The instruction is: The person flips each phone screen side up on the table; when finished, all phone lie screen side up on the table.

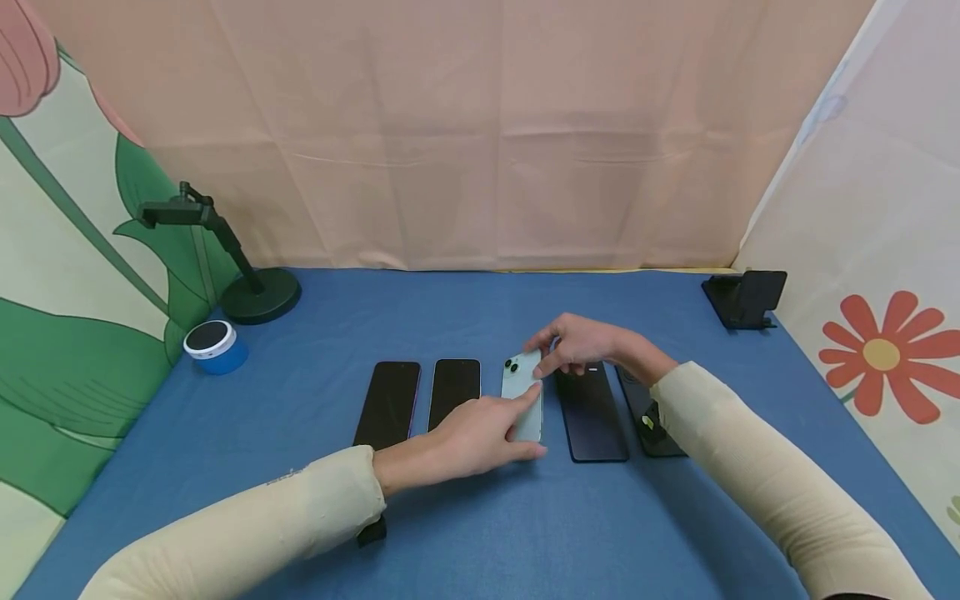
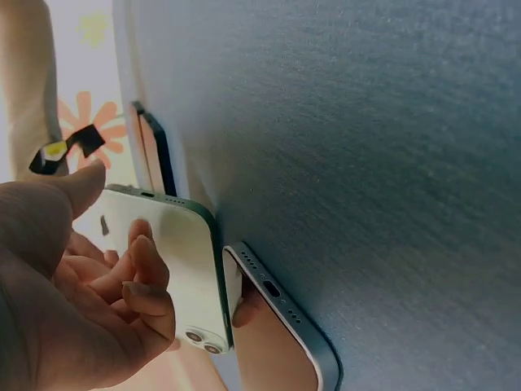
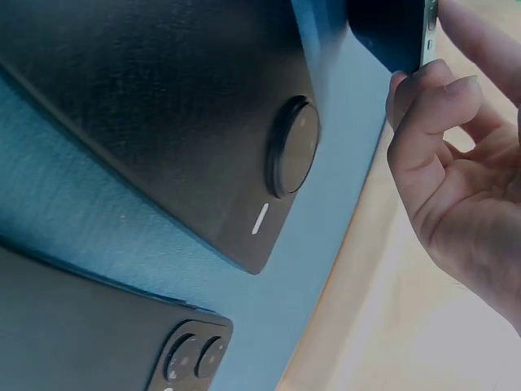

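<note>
A pale mint phone (image 1: 522, 408) with two camera lenses is back side up near the table's middle. At its upper right edge my right hand (image 1: 581, 342) pinches it between thumb and fingers; the right wrist view catches the phone's dark front (image 3: 395, 32) raised off the cloth. My left hand (image 1: 472, 437) reaches over its lower part, index finger near the right edge and thumb beside the bottom corner. In the left wrist view these fingers (image 2: 146, 265) are bent in front of the pale back. Whether they touch it is unclear.
Two dark-screened phones (image 1: 386, 404) (image 1: 455, 387) lie left of the mint phone. To the right are a dark-backed phone (image 1: 594, 421) and another dark phone (image 1: 641, 404), partly hidden by my sleeve. A black stand (image 1: 258, 296), a blue-and-white round container (image 1: 217, 348) and a black phone holder (image 1: 746, 300) stand farther out.
</note>
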Action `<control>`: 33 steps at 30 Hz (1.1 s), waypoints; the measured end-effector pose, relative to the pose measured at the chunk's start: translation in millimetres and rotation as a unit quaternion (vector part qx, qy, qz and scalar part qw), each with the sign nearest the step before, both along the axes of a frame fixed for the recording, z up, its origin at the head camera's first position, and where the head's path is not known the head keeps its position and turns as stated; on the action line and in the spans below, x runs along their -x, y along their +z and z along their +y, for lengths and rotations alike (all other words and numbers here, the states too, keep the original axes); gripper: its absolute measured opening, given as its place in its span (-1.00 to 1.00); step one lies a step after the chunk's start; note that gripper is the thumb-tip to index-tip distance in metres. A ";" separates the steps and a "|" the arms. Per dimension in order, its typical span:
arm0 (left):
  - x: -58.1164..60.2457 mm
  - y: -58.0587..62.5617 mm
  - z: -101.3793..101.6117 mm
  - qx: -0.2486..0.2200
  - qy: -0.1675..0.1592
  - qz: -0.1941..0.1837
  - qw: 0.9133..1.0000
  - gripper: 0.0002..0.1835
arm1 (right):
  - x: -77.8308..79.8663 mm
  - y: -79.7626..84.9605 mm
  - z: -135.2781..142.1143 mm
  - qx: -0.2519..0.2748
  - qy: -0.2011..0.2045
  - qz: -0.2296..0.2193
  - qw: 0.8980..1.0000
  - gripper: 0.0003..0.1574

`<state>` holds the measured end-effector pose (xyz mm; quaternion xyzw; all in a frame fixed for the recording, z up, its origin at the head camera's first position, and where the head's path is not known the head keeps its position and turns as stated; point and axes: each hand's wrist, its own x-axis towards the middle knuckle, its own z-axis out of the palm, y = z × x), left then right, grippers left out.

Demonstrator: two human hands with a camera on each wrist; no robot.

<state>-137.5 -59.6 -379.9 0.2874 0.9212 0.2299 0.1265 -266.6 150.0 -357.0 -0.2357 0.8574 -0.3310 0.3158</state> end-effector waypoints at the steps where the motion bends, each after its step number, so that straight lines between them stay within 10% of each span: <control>1: 0.3 0.3 1.1 0.003 0.000 0.002 1.000 -0.05 | 0.5 0.0 -0.6 -0.002 0.002 0.002 1.000 -0.33; 20: 0.7 2.7 6.2 -0.003 0.008 -0.012 1.000 -0.13 | 0.1 4.8 -4.6 -0.001 -0.003 0.004 1.000 -0.32; 33: -3.7 13.6 -0.1 -0.045 0.090 -0.042 0.994 -0.13 | -2.4 0.9 6.0 0.083 -0.052 0.006 0.995 -0.25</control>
